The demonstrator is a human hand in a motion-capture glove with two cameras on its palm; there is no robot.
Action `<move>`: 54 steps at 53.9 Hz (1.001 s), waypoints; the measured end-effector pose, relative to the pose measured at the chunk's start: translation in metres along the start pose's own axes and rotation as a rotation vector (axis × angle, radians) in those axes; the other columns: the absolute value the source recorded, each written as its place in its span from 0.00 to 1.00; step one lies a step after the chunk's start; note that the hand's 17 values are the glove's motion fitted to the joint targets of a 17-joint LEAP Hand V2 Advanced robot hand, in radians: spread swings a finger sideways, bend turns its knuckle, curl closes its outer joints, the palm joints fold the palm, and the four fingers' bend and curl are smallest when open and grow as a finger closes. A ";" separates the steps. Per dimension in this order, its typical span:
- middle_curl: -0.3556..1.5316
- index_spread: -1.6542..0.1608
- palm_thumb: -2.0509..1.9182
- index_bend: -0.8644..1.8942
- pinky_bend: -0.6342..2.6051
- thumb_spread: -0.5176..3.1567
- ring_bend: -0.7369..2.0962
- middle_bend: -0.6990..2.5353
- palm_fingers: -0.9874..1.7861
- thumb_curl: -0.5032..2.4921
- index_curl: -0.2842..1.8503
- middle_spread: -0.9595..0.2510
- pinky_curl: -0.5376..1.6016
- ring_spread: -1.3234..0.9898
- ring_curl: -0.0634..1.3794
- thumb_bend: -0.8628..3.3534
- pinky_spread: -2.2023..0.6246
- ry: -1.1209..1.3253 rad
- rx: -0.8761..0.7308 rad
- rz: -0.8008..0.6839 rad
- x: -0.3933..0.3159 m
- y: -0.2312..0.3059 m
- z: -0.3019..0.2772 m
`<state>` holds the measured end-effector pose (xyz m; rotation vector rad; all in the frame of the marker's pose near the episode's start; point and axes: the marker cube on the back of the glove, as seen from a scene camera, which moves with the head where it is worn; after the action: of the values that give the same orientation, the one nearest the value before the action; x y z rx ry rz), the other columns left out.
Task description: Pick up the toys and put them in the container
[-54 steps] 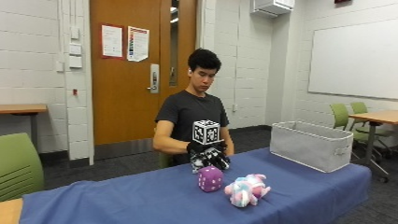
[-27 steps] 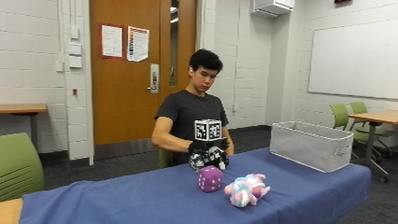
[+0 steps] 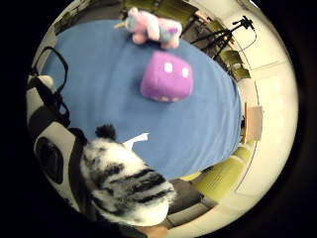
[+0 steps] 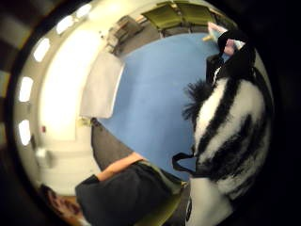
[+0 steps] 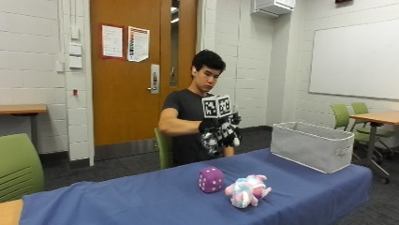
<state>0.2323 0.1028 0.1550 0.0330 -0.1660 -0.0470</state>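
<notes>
We see a black-and-white striped zebra plush held up in the air in front of the person's chest, above the near edge of the table, with the gloved right hand curled round it. In the little finger side palm view the zebra's striped fur fills the space close to the palm, a small white tag sticking out of it, and in the thumb side view its dark mane and stripes sit right against the glove's straps. Below and ahead of the raised toy, two more toys lie on the blue tablecloth: a purple plush die with white dots, and just beside it a pastel pink, white and blue plush animal, which lies on its side. We cannot tell whether these two touch. Well apart from them, at the far end of the table on the person's left, stands the grey fabric container, open at the top. Green chairs stand beyond it by another table.
</notes>
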 end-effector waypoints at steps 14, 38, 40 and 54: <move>0.52 0.70 0.68 0.40 0.47 0.32 0.62 0.41 0.77 0.44 0.30 0.41 0.45 0.37 0.40 0.24 0.62 0.041 0.099 -0.127 -0.093 -0.073 -0.090; 0.55 0.70 0.68 0.38 0.47 0.31 0.63 0.40 0.76 0.49 0.36 0.40 0.45 0.38 0.40 0.23 0.62 -0.051 0.114 -0.437 -0.353 -0.149 -0.154; 0.56 0.70 0.68 0.38 0.47 0.31 0.63 0.40 0.76 0.49 0.37 0.40 0.45 0.38 0.40 0.23 0.62 -0.074 0.099 -0.454 -0.369 -0.159 -0.152; 0.57 0.69 0.68 0.37 0.47 0.31 0.63 0.40 0.75 0.51 0.40 0.39 0.46 0.38 0.40 0.22 0.62 -0.110 0.025 -0.589 -0.395 -0.186 -0.112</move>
<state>-0.1465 -0.0600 -0.0269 0.1036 -0.2627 -0.6349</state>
